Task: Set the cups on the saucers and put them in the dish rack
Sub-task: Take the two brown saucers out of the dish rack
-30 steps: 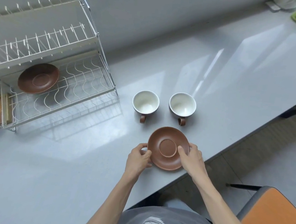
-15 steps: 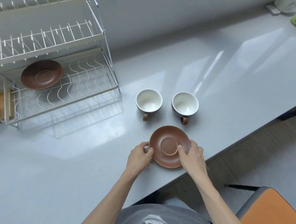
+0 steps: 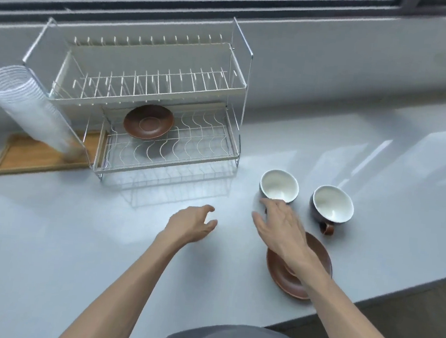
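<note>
Two dark cups with white insides stand side by side on the grey counter: the left cup (image 3: pixel 279 185) and the right cup (image 3: pixel 333 204), whose brown handle points toward me. A brown saucer (image 3: pixel 314 256) lies near the counter's front edge, partly under my right wrist. My right hand (image 3: pixel 281 229) reaches over it with fingers spread, fingertips at the left cup's near side, hiding its handle. My left hand (image 3: pixel 192 224) hovers open above the bare counter, holding nothing. A second brown saucer (image 3: pixel 148 121) rests on the lower shelf of the wire dish rack (image 3: pixel 240 88).
A wooden tray (image 3: pixel 27 152) with a leaning stack of clear cups (image 3: pixel 26 106) sits left of the rack. A window sill and grey wall run behind. The counter's front edge passes just below the near saucer.
Both hands have let go of the near saucer. My right hand moved forward to the left cup, my left hand moved out to the left. The camera tilted up toward the rack and window.
</note>
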The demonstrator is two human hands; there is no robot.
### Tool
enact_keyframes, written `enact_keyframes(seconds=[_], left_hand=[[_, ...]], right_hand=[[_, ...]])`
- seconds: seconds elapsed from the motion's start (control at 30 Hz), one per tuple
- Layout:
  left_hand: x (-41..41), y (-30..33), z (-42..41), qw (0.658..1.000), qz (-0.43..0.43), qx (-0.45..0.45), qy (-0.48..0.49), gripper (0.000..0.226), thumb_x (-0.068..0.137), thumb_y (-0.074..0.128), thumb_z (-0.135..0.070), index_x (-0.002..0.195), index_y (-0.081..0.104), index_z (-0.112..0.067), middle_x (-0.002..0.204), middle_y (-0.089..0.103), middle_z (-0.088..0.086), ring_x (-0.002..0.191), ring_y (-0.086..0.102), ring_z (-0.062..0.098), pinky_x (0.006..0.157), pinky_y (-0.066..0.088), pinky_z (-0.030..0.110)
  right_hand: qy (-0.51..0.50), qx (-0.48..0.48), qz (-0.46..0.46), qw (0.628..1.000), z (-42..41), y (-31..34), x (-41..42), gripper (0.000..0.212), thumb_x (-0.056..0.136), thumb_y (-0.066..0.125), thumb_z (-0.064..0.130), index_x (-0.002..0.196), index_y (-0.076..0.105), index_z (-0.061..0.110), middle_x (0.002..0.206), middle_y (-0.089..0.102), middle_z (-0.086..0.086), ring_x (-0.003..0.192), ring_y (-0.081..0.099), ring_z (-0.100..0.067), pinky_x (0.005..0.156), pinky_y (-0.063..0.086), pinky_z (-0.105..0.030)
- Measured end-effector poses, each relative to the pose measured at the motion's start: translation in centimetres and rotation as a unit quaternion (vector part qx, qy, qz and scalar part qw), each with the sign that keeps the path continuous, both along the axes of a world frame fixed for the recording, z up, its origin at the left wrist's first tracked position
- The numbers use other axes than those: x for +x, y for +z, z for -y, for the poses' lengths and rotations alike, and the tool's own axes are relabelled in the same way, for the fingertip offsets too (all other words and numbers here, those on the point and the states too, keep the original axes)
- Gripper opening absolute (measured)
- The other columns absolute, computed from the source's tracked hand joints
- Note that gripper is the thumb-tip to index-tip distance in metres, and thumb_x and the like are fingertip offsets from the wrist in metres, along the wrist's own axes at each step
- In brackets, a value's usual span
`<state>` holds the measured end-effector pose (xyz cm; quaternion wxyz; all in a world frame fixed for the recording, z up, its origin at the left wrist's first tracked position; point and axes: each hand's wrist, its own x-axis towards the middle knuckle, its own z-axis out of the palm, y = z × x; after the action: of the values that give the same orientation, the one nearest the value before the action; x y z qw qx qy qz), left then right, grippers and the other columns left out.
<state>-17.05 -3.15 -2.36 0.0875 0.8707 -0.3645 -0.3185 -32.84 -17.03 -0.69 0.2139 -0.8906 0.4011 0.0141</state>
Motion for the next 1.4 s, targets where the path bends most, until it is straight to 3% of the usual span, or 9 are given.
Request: enact_keyframes(seconds=[0.17, 0.3, 0.5, 0.93, 1.03, 1.1, 1.2, 1.3, 1.4], left_hand=[[4.4, 2.1, -2.1, 0.990, 0.140, 0.007, 0.001, 0.049, 0.101, 0.040, -0.042, 0.148, 0.040, -0.025, 0.137, 0.057, 0.007, 0.124, 0.054, 0.030, 0.094, 0.043, 0.038], [7.0, 2.4, -3.2, 0.963, 0.267, -0.027, 0.028, 0.050, 0.100, 0.042, -0.042, 0.146, 0.043, -0.023, 0.135, 0.060, 0.005, 0.124, 0.053, 0.029, 0.096, 0.039, 0.039], [11.1, 2.1, -4.3, 0.927, 0.346, -0.091, 0.115, 0.048, 0.090, 0.061, -0.040, 0.134, 0.058, -0.021, 0.131, 0.063, 0.010, 0.122, 0.056, 0.033, 0.100, 0.044, 0.050], [20.4, 0.6, -2.4, 0.902, 0.356, -0.148, 0.193, 0.050, 0.088, 0.068, -0.035, 0.134, 0.060, -0.015, 0.131, 0.065, 0.014, 0.119, 0.062, 0.034, 0.098, 0.048, 0.046], [22.5, 0.4, -1.3, 0.903, 0.354, -0.146, 0.197, 0.044, 0.092, 0.061, -0.037, 0.129, 0.061, -0.014, 0.125, 0.066, 0.013, 0.115, 0.062, 0.032, 0.095, 0.048, 0.045], [23.9, 0.2, -0.5, 0.912, 0.317, -0.138, 0.219, 0.041, 0.096, 0.051, -0.040, 0.125, 0.060, -0.013, 0.118, 0.067, 0.011, 0.112, 0.061, 0.031, 0.094, 0.046, 0.044], [25.8, 0.2, 0.7, 0.919, 0.245, -0.152, 0.268, 0.050, 0.098, 0.045, -0.042, 0.139, 0.052, -0.013, 0.129, 0.062, 0.014, 0.118, 0.058, 0.033, 0.099, 0.046, 0.045], [27.1, 0.1, 1.4, 0.925, 0.188, -0.158, 0.291, 0.055, 0.098, 0.045, -0.042, 0.146, 0.044, -0.015, 0.137, 0.055, 0.014, 0.118, 0.058, 0.038, 0.098, 0.048, 0.047], [28.3, 0.2, 1.6, 0.916, 0.123, -0.162, 0.347, 0.050, 0.097, 0.048, -0.044, 0.137, 0.049, -0.013, 0.129, 0.058, 0.018, 0.117, 0.057, 0.041, 0.097, 0.046, 0.045]], right_hand=[[0.098, -0.051, 0.001, 0.994, -0.7, 1.2, 6.4, 0.047, 0.100, 0.045, 0.041, 0.143, 0.047, 0.021, 0.145, 0.048, -0.008, 0.132, 0.046, -0.029, 0.105, 0.038, -0.041], [0.140, -0.086, 0.030, 0.986, -1.2, 1.9, 10.8, 0.048, 0.100, 0.045, 0.041, 0.145, 0.044, 0.021, 0.150, 0.043, -0.009, 0.135, 0.042, -0.029, 0.105, 0.035, -0.041], [0.175, -0.097, 0.078, 0.977, -1.8, 2.3, 16.9, 0.052, 0.101, 0.047, 0.040, 0.148, 0.041, 0.020, 0.154, 0.037, -0.011, 0.141, 0.036, -0.030, 0.109, 0.033, -0.044], [0.169, -0.080, 0.123, 0.975, -0.4, -1.2, 27.6, 0.050, 0.097, 0.054, 0.036, 0.142, 0.049, 0.015, 0.147, 0.046, -0.016, 0.133, 0.047, -0.034, 0.103, 0.042, -0.046], [0.155, -0.063, 0.131, 0.977, 0.2, -1.9, 30.0, 0.048, 0.097, 0.052, 0.038, 0.139, 0.050, 0.014, 0.140, 0.050, -0.015, 0.127, 0.049, -0.033, 0.101, 0.042, -0.043], [0.149, -0.061, 0.132, 0.978, 0.6, -2.3, 31.6, 0.043, 0.097, 0.052, 0.039, 0.130, 0.054, 0.011, 0.127, 0.057, -0.016, 0.118, 0.054, -0.035, 0.096, 0.044, -0.042], [0.140, -0.013, 0.136, 0.981, 1.2, -2.7, 33.9, 0.050, 0.099, 0.050, 0.039, 0.140, 0.048, 0.010, 0.143, 0.049, -0.017, 0.131, 0.047, -0.035, 0.105, 0.039, -0.043], [0.140, -0.008, 0.132, 0.981, 2.0, -3.1, 36.1, 0.052, 0.100, 0.048, 0.037, 0.142, 0.045, 0.008, 0.138, 0.050, -0.019, 0.121, 0.051, -0.038, 0.100, 0.041, -0.044], [0.184, 0.029, -0.012, 0.982, 3.1, -4.0, 37.6, 0.051, 0.104, 0.036, 0.039, 0.145, 0.043, 0.008, 0.144, 0.048, -0.022, 0.127, 0.048, -0.040, 0.105, 0.037, -0.049]])
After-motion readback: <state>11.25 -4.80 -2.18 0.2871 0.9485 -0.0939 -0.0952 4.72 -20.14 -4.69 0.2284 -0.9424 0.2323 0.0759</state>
